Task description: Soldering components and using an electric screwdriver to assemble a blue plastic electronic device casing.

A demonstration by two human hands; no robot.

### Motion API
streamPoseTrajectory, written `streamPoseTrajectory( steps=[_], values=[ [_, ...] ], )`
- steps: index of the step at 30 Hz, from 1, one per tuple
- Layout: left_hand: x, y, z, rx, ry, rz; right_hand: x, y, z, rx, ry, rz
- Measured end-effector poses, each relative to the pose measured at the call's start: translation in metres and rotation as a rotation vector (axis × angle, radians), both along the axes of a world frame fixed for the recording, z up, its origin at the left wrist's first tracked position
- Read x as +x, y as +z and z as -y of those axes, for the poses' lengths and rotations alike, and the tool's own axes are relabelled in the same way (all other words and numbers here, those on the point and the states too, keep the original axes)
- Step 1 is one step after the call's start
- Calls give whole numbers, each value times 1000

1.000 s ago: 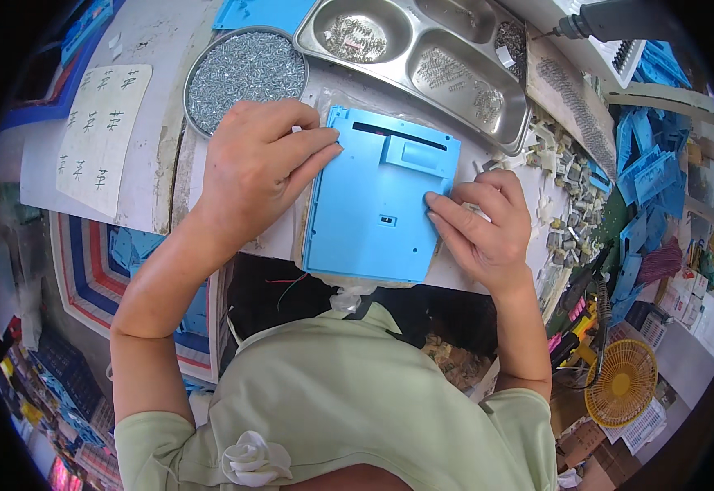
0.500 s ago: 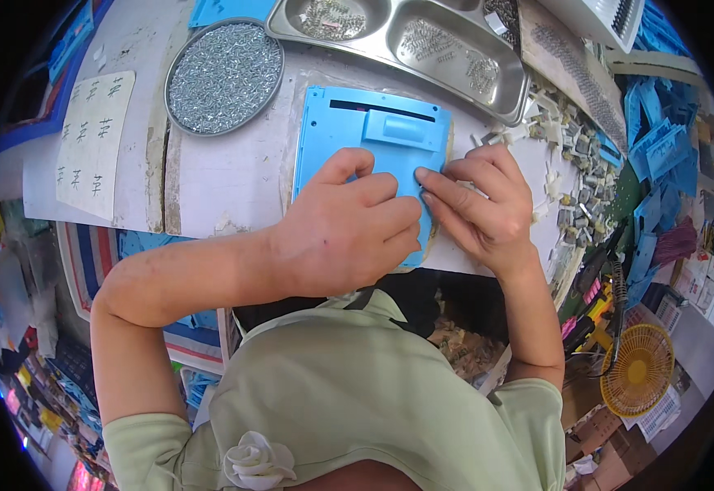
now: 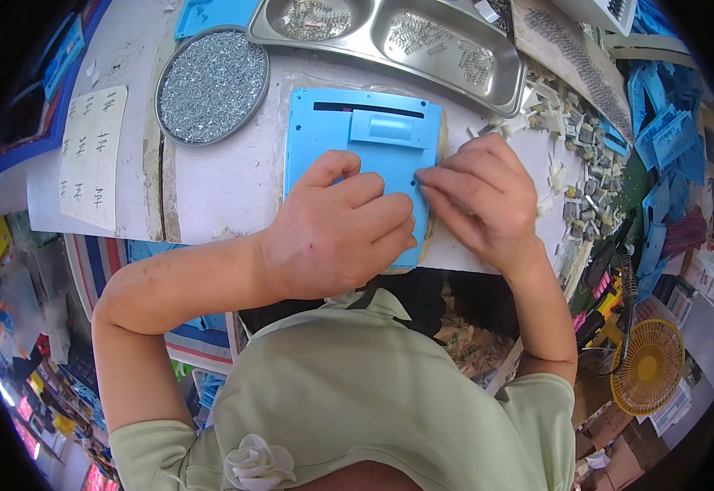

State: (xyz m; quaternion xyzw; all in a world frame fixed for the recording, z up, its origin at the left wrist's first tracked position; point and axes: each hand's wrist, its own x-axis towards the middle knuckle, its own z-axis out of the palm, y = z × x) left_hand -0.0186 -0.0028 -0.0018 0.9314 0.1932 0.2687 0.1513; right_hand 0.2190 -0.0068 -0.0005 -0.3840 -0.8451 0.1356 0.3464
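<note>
A blue plastic panel lies flat on the white worktop, with a dark slot and a raised rectangular block near its far edge. My left hand rests over the panel's near left part, its fingers curled in. Whatever is under or inside those fingers is hidden. At the panel's right edge, my right hand has its thumb and fingers brought together in a pinch. Its fingertips are beside a small dark hole in the panel; anything between them is too small to make out.
A round dish of small silver screws stands at the far left of the panel. Behind it is a steel compartment tray holding small springs. Many small grey-and-white parts lie heaped on the right. A marked paper sheet lies left.
The view has shifted slightly, moving the panel and dish left in the picture. My right fingertips have moved a little right relative to the panel, uncovering the small hole. My left hand stays curled.
</note>
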Motion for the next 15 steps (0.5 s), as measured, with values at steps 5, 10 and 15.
streamPoseTrajectory(
  steps=[5, 10, 15],
  values=[
    [1, -3, 1, -31, 27, 41, 16, 4, 8, -44, -93, 2],
    [-9, 4, 0, -127, 41, 29, 21, 11, 6, 6, -126, 17],
    [-33, 15, -6, -128, 161, 46, 21, 23, -5, 6, -163, 13]
  ],
)
